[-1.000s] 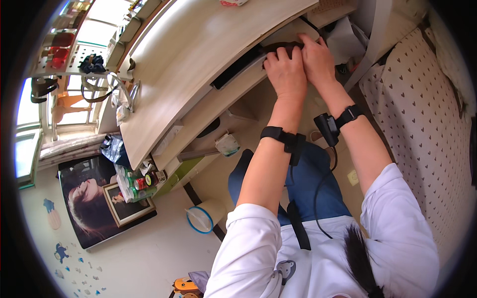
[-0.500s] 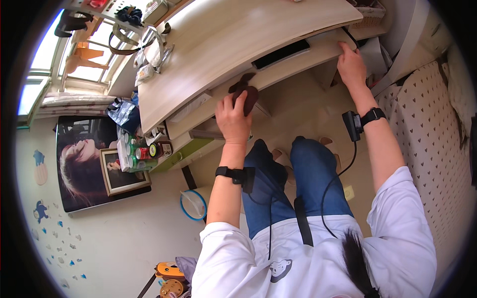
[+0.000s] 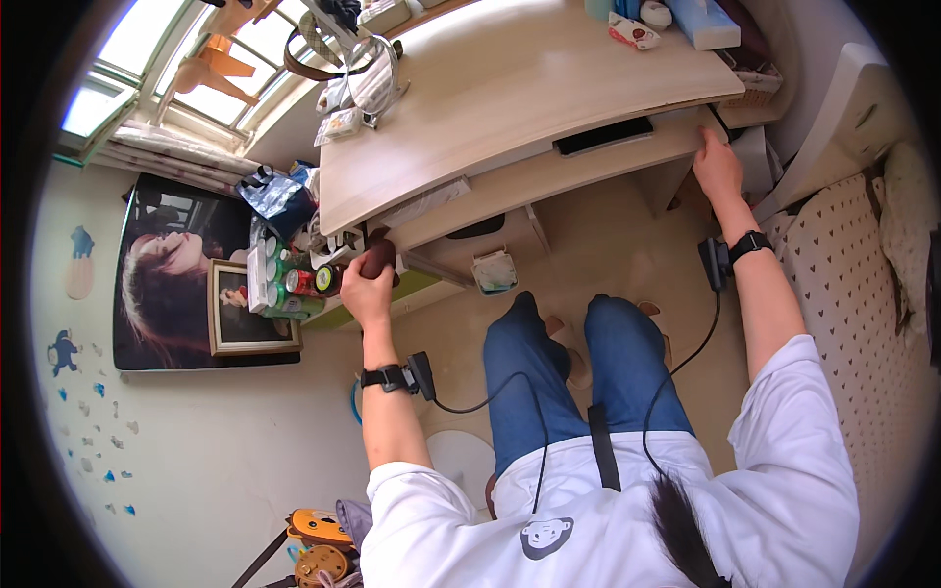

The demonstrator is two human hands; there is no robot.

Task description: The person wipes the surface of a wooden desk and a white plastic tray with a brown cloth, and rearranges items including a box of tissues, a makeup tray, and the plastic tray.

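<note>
My left hand [image 3: 365, 294] grips a dark brown rounded object [image 3: 378, 259] beside drink cans [image 3: 312, 281], while my right hand [image 3: 718, 169] lies flat on the pale wooden pull-out desk shelf [image 3: 549, 176].

Keyboard [image 3: 602, 136] on tray [image 3: 549, 176] under desktop [image 3: 510, 88]

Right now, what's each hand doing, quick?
Left hand: closed around a dark brown object.
Right hand: resting on the end of the pull-out shelf, holding nothing loose.
</note>
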